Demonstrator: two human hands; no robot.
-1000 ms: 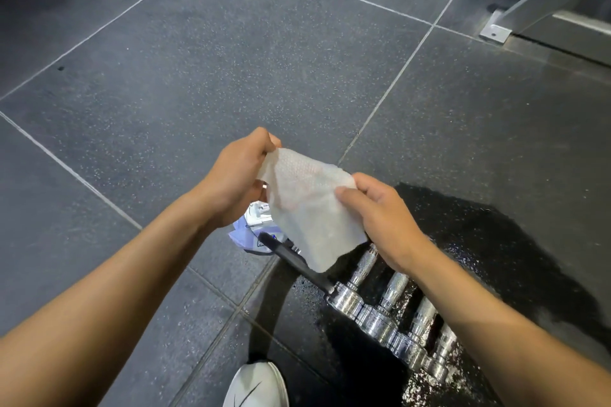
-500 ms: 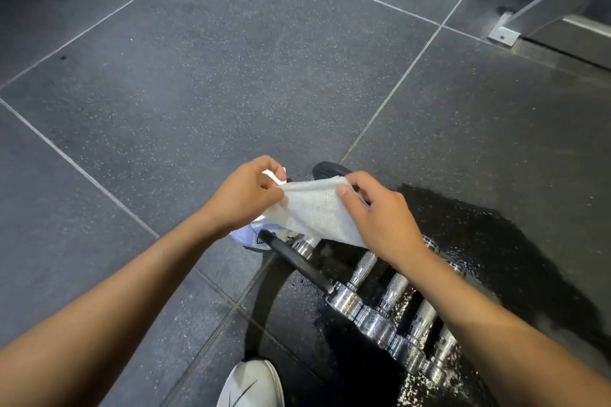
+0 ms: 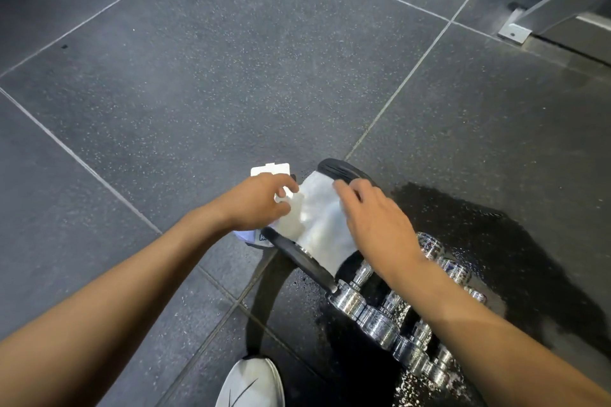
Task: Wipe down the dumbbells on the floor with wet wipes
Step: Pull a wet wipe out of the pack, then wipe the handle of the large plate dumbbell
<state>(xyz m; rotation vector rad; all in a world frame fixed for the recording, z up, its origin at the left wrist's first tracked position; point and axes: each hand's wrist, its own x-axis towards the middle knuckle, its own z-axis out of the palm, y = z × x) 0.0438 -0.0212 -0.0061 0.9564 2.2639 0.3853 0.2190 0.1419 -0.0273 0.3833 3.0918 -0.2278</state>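
A white wet wipe point(image 3: 317, 225) lies spread over a black dumbbell point(image 3: 344, 172) on the dark floor. My left hand point(image 3: 254, 205) pinches the wipe's left edge. My right hand point(image 3: 373, 225) presses flat on its right side. The black dumbbell's near end point(image 3: 297, 258) shows below the wipe. A row of several chrome dumbbells point(image 3: 383, 324) lies to the lower right, partly hidden under my right forearm.
A wet wipes pack point(image 3: 261, 235) with its white lid point(image 3: 271, 170) up sits under my left hand. A dark wet patch point(image 3: 515, 261) surrounds the dumbbells. My white shoe point(image 3: 251, 383) is at the bottom. A metal frame foot point(image 3: 514, 31) stands at the upper right.
Both hands have lowered the wipe from mid-air onto the black dumbbell, where it now lies spread out. The pack's lid has come into view.
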